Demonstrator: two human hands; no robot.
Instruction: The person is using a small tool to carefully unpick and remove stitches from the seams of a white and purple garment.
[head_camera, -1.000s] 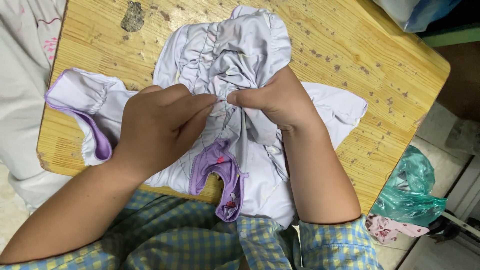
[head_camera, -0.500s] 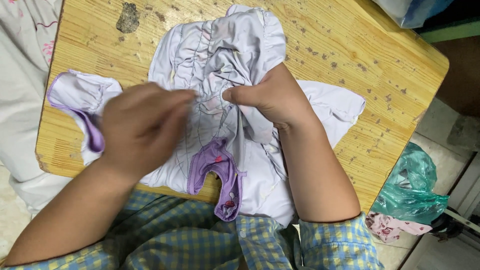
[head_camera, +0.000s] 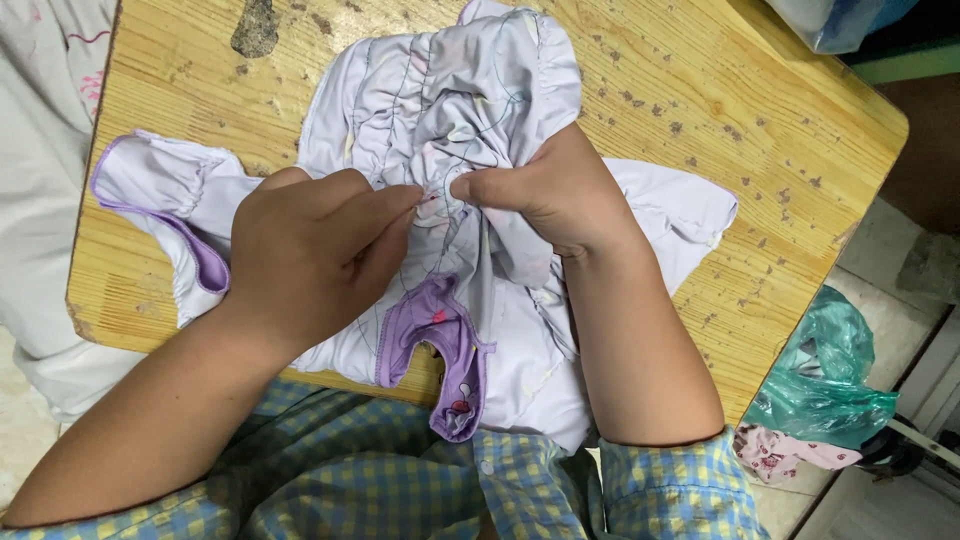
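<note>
A small pale lilac garment (head_camera: 470, 90) with gathered fabric and purple trim lies spread on a worn wooden table (head_camera: 700, 90). My left hand (head_camera: 310, 255) rests on its left half, fingers pinched together at the middle of the cloth. My right hand (head_camera: 545, 190) grips a bunched fold of the same garment, thumb pointing toward the left fingertips; the two hands nearly touch. A purple collar piece (head_camera: 450, 350) hangs over the table's near edge. Whether something thin sits between my left fingertips I cannot tell.
A green plastic bag (head_camera: 830, 390) and a floral cloth (head_camera: 780, 455) lie on the floor at the right. White fabric (head_camera: 40, 150) lies left of the table. My checked blue-and-yellow sleeves (head_camera: 480, 490) fill the bottom. A dark stain (head_camera: 258, 28) marks the tabletop.
My left hand lifted briefly from the cloth, then came back with its fingertips pinched beside my right thumb. My right hand kept its grip on the fold.
</note>
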